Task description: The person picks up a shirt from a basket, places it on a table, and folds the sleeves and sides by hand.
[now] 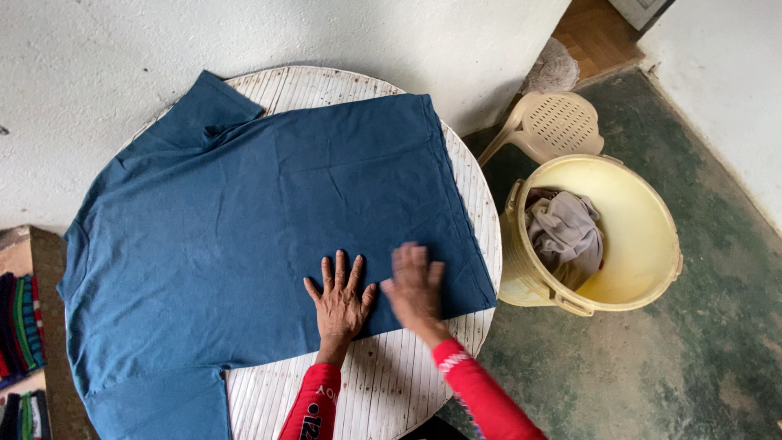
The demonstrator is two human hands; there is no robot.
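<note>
Two flat hands pressing a blue T-shirt spread over a round white table

The round white slatted table [383, 383] lies under both hands, and the blue T-shirt [244, 220] covers most of it, spread out flat away from the palms with one sleeve over the far edge and another hanging off the near edge to the left of the hands; off to the right of the hands, on the green floor, stands a cream plastic bucket [643, 236] holding a grey cloth [566, 232], with a cream plastic stool [558, 126] just beyond it; the left hand [340, 297] rests palm down on the shirt's hem with fingers spread wide, holding nothing, and the right hand [415, 289], just beside it and blurred, lies open and flat on the same hem, fingers together, also holding nothing; both wrists wear red sleeves
</note>
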